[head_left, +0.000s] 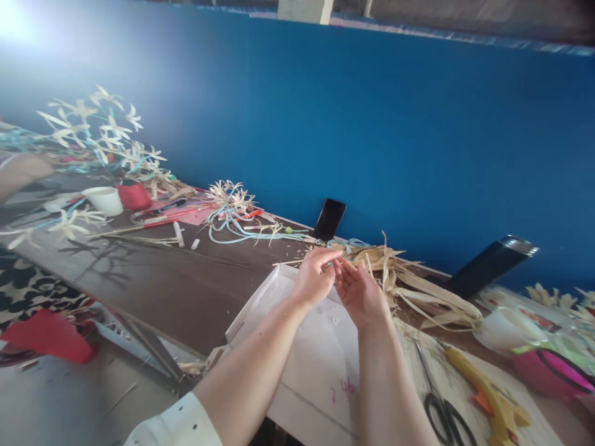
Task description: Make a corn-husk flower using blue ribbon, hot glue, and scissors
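My left hand (315, 274) and my right hand (362, 296) meet over a white shallow box lid (297, 365). The left fingers are bent and brought together at the right fingertips; whatever may lie between them is too small to make out. On the right, the palm is turned up, with fingers stretched and slightly curved. Just beyond the hands lies a bundle of dried corn husks (400, 272). Small pale scraps are scattered inside the lid.
Behind the lid a phone (330, 218) leans on the blue partition (372, 124). To the right are scissors (439, 399), a yellow glue gun (488, 393), a black tumbler (490, 266) and a pink pouch (553, 371). Husk flowers (230, 197) lie left; another person's arm (23, 173) reaches in.
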The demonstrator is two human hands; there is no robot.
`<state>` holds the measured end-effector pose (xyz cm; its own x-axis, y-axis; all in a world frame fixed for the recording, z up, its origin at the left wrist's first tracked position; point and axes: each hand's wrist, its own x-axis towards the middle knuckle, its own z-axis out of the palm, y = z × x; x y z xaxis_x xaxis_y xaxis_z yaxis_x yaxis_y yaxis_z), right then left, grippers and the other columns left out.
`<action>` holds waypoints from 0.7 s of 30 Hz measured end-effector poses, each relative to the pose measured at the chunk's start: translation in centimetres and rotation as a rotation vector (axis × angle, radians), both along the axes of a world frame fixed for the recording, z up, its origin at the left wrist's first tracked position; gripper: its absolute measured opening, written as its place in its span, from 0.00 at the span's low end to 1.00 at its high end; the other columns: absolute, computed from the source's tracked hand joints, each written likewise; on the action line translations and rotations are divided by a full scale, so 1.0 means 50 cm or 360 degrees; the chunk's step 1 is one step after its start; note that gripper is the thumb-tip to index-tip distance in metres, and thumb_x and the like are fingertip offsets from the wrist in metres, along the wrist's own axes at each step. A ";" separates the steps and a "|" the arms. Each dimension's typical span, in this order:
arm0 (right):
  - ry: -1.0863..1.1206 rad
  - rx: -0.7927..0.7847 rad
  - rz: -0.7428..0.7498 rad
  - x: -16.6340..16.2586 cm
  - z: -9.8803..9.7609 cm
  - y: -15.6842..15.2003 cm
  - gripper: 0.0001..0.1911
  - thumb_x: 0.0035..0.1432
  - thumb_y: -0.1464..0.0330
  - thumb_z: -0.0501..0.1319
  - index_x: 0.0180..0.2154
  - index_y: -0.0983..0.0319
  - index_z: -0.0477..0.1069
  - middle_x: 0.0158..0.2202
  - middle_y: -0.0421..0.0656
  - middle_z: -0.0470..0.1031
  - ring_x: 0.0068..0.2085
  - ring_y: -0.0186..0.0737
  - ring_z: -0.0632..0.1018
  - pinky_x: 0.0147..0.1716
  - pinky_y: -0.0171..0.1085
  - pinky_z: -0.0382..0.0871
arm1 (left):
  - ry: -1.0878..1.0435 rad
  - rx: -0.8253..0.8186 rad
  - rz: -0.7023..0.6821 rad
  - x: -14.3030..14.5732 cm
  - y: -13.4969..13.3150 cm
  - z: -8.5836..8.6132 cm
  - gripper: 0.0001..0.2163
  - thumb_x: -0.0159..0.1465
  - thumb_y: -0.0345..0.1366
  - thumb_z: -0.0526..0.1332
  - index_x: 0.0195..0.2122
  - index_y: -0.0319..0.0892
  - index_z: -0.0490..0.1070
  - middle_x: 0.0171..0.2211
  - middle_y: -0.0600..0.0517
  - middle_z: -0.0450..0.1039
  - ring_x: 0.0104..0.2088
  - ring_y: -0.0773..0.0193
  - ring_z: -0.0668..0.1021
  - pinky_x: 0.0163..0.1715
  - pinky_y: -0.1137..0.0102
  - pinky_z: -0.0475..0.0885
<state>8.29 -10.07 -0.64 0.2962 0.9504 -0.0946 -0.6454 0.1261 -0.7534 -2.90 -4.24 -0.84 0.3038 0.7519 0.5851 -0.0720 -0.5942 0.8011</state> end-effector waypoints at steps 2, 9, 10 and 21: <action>0.0022 -0.0017 -0.0004 0.000 0.003 -0.001 0.17 0.57 0.57 0.58 0.39 0.63 0.74 0.40 0.46 0.77 0.37 0.34 0.77 0.35 0.30 0.72 | 0.0017 0.0096 0.0053 0.002 0.001 -0.003 0.18 0.56 0.22 0.55 0.45 0.43 0.73 0.45 0.49 0.71 0.47 0.64 0.72 0.47 0.68 0.69; 0.0013 -0.0099 0.0053 -0.013 0.013 -0.004 0.24 0.54 0.50 0.56 0.36 0.63 0.75 0.35 0.48 0.77 0.37 0.38 0.77 0.39 0.35 0.70 | 0.0087 0.0228 0.0121 0.008 0.006 -0.015 0.14 0.56 0.28 0.61 0.44 0.43 0.73 0.43 0.48 0.72 0.44 0.62 0.73 0.49 0.63 0.68; 0.0020 -0.0107 0.0061 -0.014 0.014 -0.005 0.24 0.54 0.50 0.56 0.35 0.63 0.75 0.35 0.48 0.77 0.37 0.39 0.77 0.39 0.35 0.70 | 0.0076 0.0208 0.0097 0.009 0.007 -0.017 0.14 0.56 0.27 0.62 0.43 0.44 0.73 0.43 0.48 0.72 0.42 0.62 0.74 0.48 0.64 0.69; 0.0062 -0.0118 0.0084 -0.012 0.011 -0.005 0.21 0.54 0.51 0.58 0.34 0.61 0.75 0.34 0.44 0.78 0.37 0.38 0.78 0.39 0.37 0.69 | -0.0001 0.0125 0.0073 0.001 0.000 -0.003 0.09 0.60 0.33 0.58 0.41 0.44 0.74 0.38 0.50 0.75 0.39 0.66 0.76 0.41 0.71 0.71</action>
